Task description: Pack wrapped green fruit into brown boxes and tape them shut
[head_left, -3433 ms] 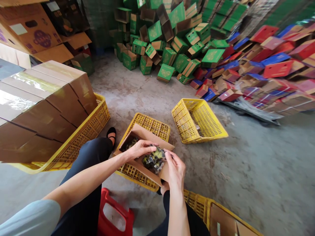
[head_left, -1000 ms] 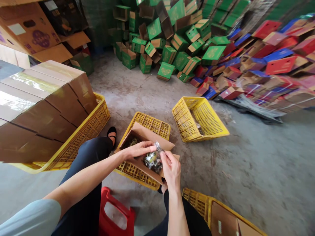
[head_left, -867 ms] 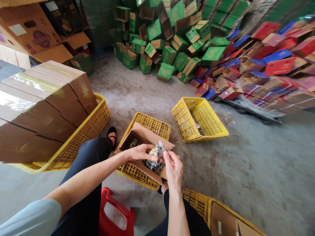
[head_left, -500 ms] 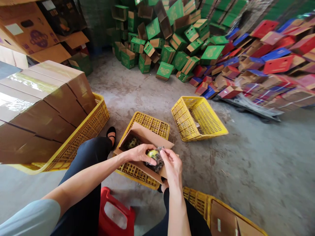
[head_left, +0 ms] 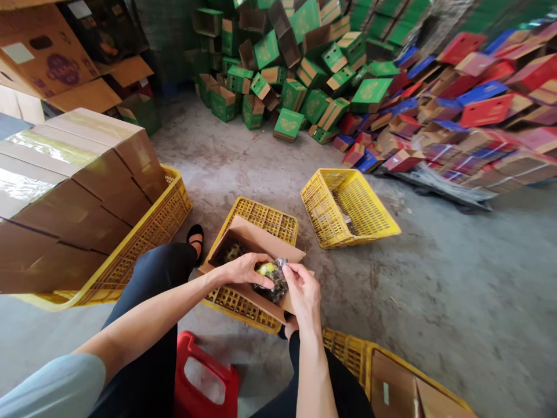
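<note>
My left hand (head_left: 245, 269) and my right hand (head_left: 301, 293) are both closed on a clear plastic packet (head_left: 273, 279) holding dark and yellow-green items. The packet sits just above an open brown cardboard box (head_left: 257, 241). That box rests in a yellow plastic crate (head_left: 270, 217) on the floor between my knees. More dark packets (head_left: 230, 252) lie inside the box at its left. My right fingers pinch the packet's top edge, and my left fingers wrap its left side.
A large yellow crate (head_left: 167, 215) with sealed brown cartons (head_left: 69, 186) stands at left. A tilted yellow crate (head_left: 348, 206) lies ahead on the concrete floor. Green boxes (head_left: 287, 81) and red and blue boxes (head_left: 470, 110) pile up behind. A red stool (head_left: 204, 377) is under me.
The packet has sunk slightly toward the box, and my hands have closed in around it. My right fingers shifted along its top edge. The view drifted a little right.
</note>
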{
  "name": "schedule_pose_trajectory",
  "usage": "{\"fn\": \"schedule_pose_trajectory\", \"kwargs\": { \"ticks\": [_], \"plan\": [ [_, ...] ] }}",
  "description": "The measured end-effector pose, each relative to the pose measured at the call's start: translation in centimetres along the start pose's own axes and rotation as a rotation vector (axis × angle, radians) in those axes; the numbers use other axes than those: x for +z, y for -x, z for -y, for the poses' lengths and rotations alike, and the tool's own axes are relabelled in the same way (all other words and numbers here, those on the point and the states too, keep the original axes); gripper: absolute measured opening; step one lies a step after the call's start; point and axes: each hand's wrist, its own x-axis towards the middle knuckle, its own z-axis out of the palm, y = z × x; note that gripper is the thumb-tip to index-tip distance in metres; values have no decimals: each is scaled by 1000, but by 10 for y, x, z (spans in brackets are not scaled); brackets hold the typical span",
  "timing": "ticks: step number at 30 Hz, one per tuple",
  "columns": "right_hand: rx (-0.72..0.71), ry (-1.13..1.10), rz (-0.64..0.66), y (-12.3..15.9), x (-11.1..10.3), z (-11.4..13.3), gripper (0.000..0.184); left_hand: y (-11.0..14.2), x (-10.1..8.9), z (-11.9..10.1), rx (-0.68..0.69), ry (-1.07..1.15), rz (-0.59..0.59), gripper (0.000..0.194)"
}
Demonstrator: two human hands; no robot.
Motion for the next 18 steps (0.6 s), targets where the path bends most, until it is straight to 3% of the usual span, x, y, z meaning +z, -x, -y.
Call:
{"fn": "schedule_pose_trajectory", "kwargs": {
  "ticks": [3, 5, 9, 18],
  "plan": [
    [34, -3, -99, -1, -4, 1, 44, -1, 1, 0, -9, 230, -24, 75],
    [64, -30, -166, -2, -8, 1, 47, -2, 0, 2, -86, 409, -88, 78],
    [68, -81, -252, -3, -11, -1, 49, -2, -4, 7, -244, 638, -176, 65],
    [47, -124, -289, -5, -6, -10, 50, 1, -4, 0, -304, 773, -38, 58]
  ]
}}
